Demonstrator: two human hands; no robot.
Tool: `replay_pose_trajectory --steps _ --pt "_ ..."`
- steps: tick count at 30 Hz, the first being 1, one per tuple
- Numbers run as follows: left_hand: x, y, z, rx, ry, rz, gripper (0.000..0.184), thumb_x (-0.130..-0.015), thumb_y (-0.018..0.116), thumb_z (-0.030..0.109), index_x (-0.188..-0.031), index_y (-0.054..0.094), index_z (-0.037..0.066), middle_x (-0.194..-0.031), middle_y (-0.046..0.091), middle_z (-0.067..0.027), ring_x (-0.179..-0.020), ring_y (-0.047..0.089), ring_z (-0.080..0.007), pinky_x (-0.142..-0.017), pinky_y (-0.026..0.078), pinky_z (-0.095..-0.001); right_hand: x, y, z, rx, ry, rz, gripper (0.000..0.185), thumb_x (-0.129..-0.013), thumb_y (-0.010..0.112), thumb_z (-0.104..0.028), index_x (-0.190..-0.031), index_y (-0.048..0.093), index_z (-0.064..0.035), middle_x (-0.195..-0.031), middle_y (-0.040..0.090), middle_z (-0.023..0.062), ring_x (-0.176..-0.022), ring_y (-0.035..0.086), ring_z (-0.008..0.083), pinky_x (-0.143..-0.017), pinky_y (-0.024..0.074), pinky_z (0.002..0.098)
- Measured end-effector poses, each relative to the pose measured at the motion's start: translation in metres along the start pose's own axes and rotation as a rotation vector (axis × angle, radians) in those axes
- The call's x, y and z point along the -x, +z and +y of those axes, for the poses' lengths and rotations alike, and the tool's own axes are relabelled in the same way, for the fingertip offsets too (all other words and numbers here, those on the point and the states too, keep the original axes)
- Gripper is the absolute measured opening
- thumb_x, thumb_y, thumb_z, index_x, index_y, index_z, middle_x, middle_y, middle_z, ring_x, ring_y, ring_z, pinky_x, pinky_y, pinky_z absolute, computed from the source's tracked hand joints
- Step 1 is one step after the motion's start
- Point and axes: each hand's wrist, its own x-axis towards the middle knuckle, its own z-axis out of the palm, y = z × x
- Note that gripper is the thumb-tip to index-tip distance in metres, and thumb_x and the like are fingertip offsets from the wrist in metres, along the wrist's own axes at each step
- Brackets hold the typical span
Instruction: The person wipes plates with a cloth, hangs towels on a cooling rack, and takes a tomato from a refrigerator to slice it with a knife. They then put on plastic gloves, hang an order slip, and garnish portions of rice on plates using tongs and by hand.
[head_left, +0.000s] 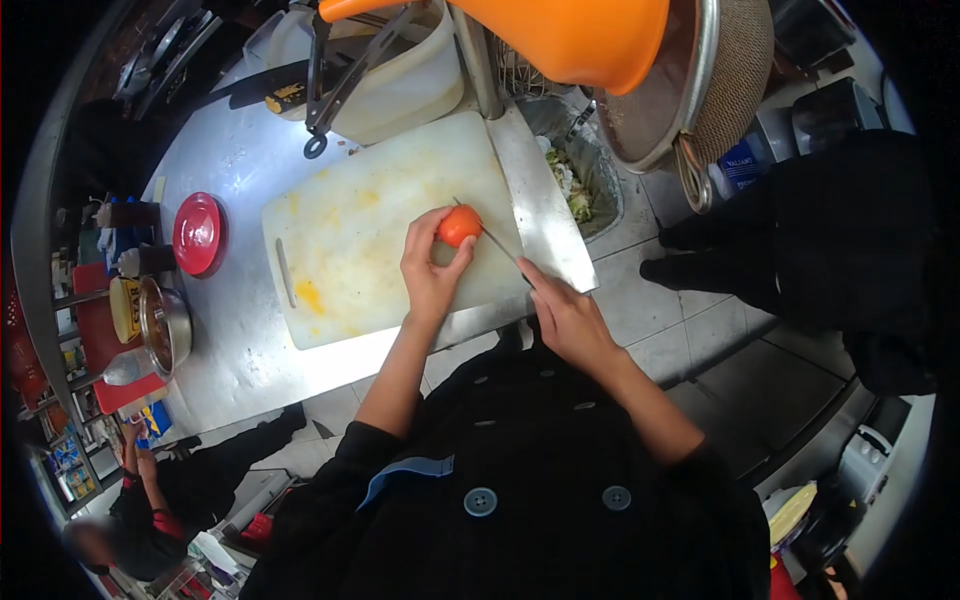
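Observation:
A red tomato (460, 225) rests near the right end of a stained white cutting board (370, 210). Fingers and thumb of my left hand (432, 270) are wrapped round its left side. My right hand (570, 318) grips a knife (499, 245) by its handle, at the board's right edge. The thin blade reaches up and left to the tomato and lies against its right side. Whether it has cut into the skin cannot be made out.
A red plate (200, 235) and a metal bowl (172, 325) stand left on the steel table (230, 340). Black tongs (322, 110) hang over a plastic tub (400, 90). Orange and mesh strainers hang upper right, above a scrap bin (603, 190). Other people stand right and lower left.

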Motion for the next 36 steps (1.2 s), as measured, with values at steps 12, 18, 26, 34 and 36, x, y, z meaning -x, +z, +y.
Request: replay_pose_trajectory --steps 12,18,26,34,36 --pt "0.002 0.0 -0.005 0.048 -0.011 0.044 0.039 -0.072 0.072 0.005 -0.109 0.058 0.002 -0.105 0.058 -0.0105 -0.095 0.057 -0.0207 -0.079 0.048 -0.0292 0.03 -0.005 0.01 -0.102 0.182 -0.104 0.044 -0.087 0.049 -0.003 -0.131 0.045 -0.008 -0.106 0.059 0.0231 -0.093 0.059 0.0387 -0.08 0.0489 0.041" --pt "0.002 -0.001 -0.004 0.012 -0.012 0.027 0.04 -0.072 0.072 0.005 -0.109 0.058 0.002 -0.106 0.058 -0.01 -0.096 0.057 -0.0203 -0.079 0.047 -0.0288 0.013 -0.023 -0.015 -0.105 0.142 -0.061 0.043 -0.088 0.05 -0.004 -0.13 0.046 -0.009 -0.101 0.061 0.0206 -0.088 0.061 0.0367 -0.075 0.0501 0.0392" --pt "0.002 -0.002 -0.006 0.011 -0.015 0.011 0.04 -0.072 0.072 0.007 -0.109 0.058 0.002 -0.106 0.058 -0.0098 -0.096 0.057 -0.0205 -0.081 0.046 -0.029 0.013 -0.026 -0.015 -0.046 0.136 -0.111 0.045 -0.088 0.05 -0.004 -0.132 0.044 -0.0119 -0.094 0.062 0.0197 -0.082 0.061 0.037 -0.071 0.0505 0.041" --pt "0.002 -0.002 -0.002 0.003 -0.03 0.0 0.04 -0.073 0.072 0.006 -0.11 0.058 0.002 -0.106 0.059 -0.0098 -0.095 0.057 -0.0204 -0.08 0.046 -0.0285 0.007 -0.019 -0.012 -0.04 0.059 -0.069 0.049 -0.085 0.049 -0.002 -0.133 0.042 -0.0112 -0.089 0.059 0.0208 -0.076 0.06 0.0392 -0.068 0.0493 0.0439" --pt "0.002 -0.002 -0.005 0.006 0.001 -0.003 0.04 -0.073 0.072 0.006 -0.11 0.058 0.003 -0.106 0.059 -0.0098 -0.095 0.057 -0.0205 -0.08 0.046 -0.0286 0.008 -0.02 -0.012 -0.032 0.124 -0.099 0.045 -0.087 0.05 -0.003 -0.131 0.045 -0.0109 -0.098 0.062 0.0206 -0.084 0.061 0.0377 -0.073 0.0497 0.041"
